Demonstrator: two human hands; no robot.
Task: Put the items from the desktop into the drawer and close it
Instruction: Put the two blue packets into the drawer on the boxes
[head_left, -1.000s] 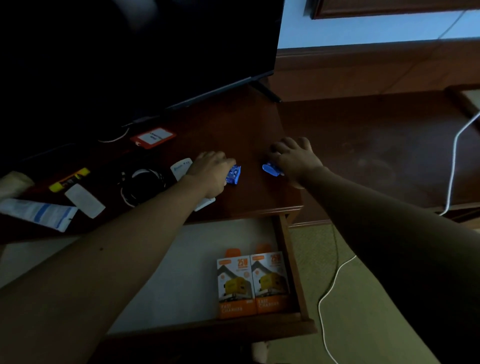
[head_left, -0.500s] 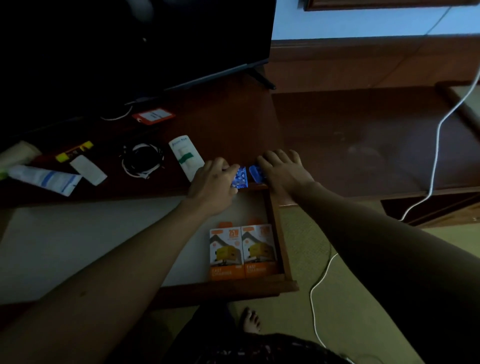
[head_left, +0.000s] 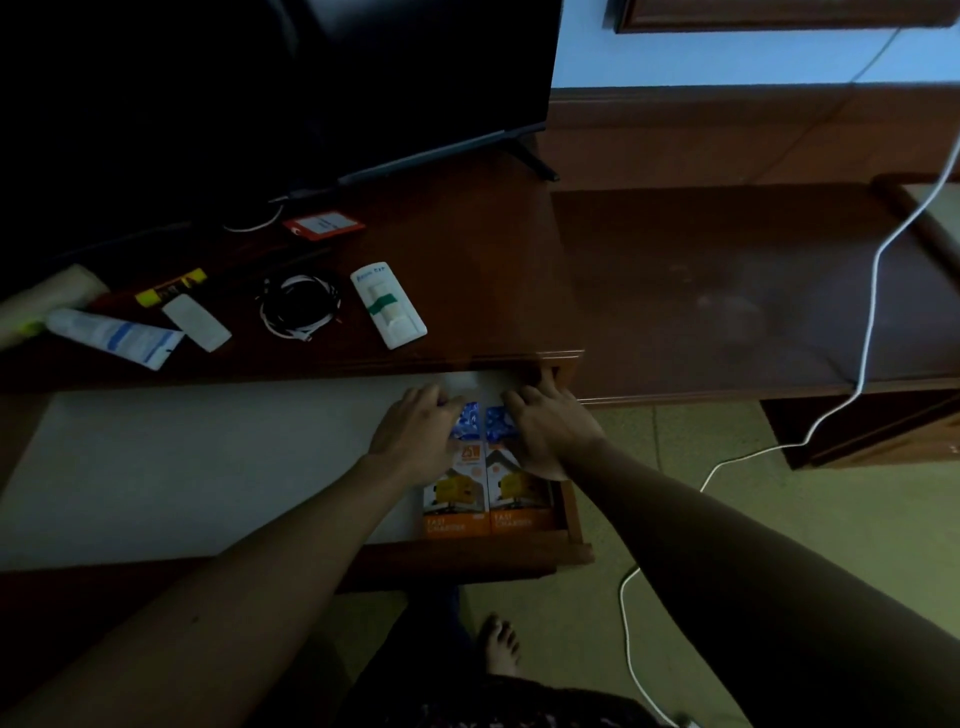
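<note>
Both my hands are down inside the open drawer (head_left: 208, 467), at its right end. My left hand (head_left: 418, 434) holds a small blue packet (head_left: 466, 420). A second blue packet (head_left: 500, 422) sits in my right hand (head_left: 550, 434). The two packets are side by side, just above two orange charger boxes (head_left: 485, 499) that lie in the drawer's front right corner. Still on the desktop (head_left: 467, 270) are a white flat pack with a green mark (head_left: 388, 305), a coiled cable (head_left: 300, 306), a white tube (head_left: 114, 338), a white strip (head_left: 196, 322), a yellow item (head_left: 169, 287) and a red tag (head_left: 323, 224).
A dark TV screen (head_left: 270, 88) stands at the back of the desk. A lower wooden bench (head_left: 727, 291) adjoins on the right. A white cord (head_left: 872, 291) crosses it and trails over the green floor. My bare foot (head_left: 501, 644) is below the drawer front (head_left: 457, 561).
Both hands have carried the blue packets off the desktop edge and down into the drawer, over the charger boxes. The view has tilted downward.
</note>
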